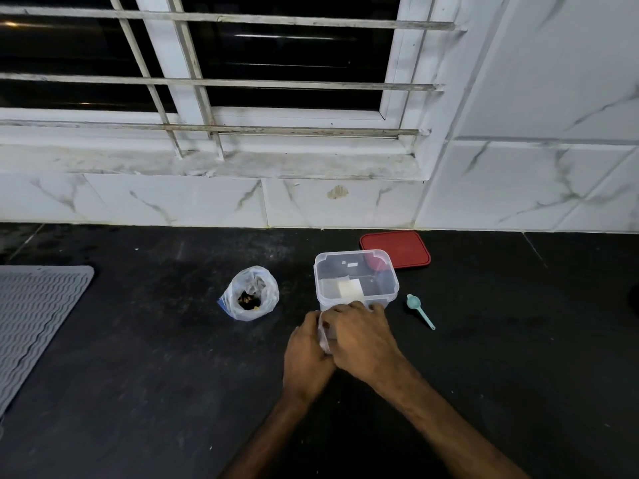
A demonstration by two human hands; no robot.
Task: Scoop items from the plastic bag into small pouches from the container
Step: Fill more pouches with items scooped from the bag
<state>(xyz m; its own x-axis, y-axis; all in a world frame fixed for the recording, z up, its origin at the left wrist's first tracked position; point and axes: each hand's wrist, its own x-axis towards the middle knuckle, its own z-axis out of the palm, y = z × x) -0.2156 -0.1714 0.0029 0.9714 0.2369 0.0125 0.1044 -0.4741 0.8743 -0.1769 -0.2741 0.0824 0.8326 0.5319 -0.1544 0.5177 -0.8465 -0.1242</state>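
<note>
A clear plastic bag stands open on the dark counter, with dark and yellow items inside. To its right is a clear plastic container holding small pale pouches. Just in front of the container, my left hand and my right hand grip one small clear pouch between them; most of it is hidden by my fingers. A small teal scoop lies on the counter to the right of the container, untouched.
A red lid lies flat behind the container near the tiled wall. A grey ribbed mat covers the counter at the far left. Barred windows stand above the wall ledge.
</note>
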